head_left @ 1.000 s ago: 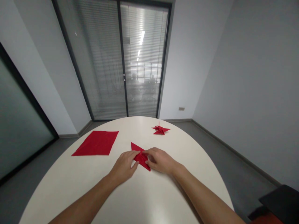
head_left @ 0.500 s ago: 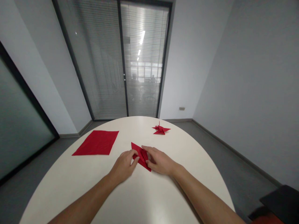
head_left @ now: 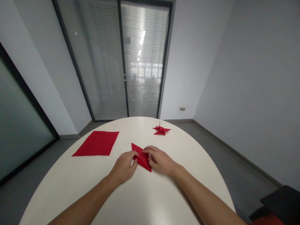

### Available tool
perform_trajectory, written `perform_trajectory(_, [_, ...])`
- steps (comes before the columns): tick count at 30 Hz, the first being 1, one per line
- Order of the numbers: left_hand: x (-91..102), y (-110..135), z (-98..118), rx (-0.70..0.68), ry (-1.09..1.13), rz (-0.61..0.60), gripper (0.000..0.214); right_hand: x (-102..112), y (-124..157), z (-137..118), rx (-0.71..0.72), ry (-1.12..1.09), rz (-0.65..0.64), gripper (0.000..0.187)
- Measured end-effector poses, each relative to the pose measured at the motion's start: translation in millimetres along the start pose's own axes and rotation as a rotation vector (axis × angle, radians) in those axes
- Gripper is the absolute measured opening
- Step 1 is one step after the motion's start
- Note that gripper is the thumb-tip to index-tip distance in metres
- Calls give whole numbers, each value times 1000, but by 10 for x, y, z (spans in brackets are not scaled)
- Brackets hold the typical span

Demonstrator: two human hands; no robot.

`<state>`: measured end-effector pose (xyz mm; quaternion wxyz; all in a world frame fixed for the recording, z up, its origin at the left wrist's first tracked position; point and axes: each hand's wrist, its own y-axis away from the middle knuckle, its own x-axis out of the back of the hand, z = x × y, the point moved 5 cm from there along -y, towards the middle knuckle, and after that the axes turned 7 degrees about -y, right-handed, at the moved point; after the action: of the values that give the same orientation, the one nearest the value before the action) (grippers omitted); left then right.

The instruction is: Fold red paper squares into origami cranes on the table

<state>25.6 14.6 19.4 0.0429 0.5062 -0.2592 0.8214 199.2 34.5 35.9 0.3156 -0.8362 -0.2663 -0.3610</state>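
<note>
Between my hands on the table lies a small piece of folded red paper (head_left: 142,158), its points reaching to the upper left and lower right. My left hand (head_left: 125,165) pinches its left corner between thumb and fingers. On the opposite side, my right hand (head_left: 159,160) has its thumb and fingers closed on the right edge, with the fingertips resting over the top. The fingers hide both side corners of the paper.
A flat sheet of red paper (head_left: 97,143) lies to the left on the round white table (head_left: 131,200). Towards the back right sits a spiky folded red paper piece (head_left: 161,129). A dark chair (head_left: 282,201) stands at the lower right, beyond the table's edge.
My right fingers have drawn back slightly to the right, and the raised flap under them now lies flatter. My left thumb has pulled in towards the left corner.
</note>
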Motion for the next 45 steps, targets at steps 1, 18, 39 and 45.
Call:
perform_trajectory(1, [-4,-1,-2,-1,0,1,20,5,-4,7,-8,12,8,44])
perform_trajectory(18, [2,9,-28,82,4,11,7,99,-21,57,-181,87,120,15])
perform_trajectory(39, [35,3,-34,187,-61,68,7,72,-17,91,-285,23,250,5])
perform_trajectory(45, [27,-9,-30,212,-48,115,9,35,-38,56,-308,2,294,3])
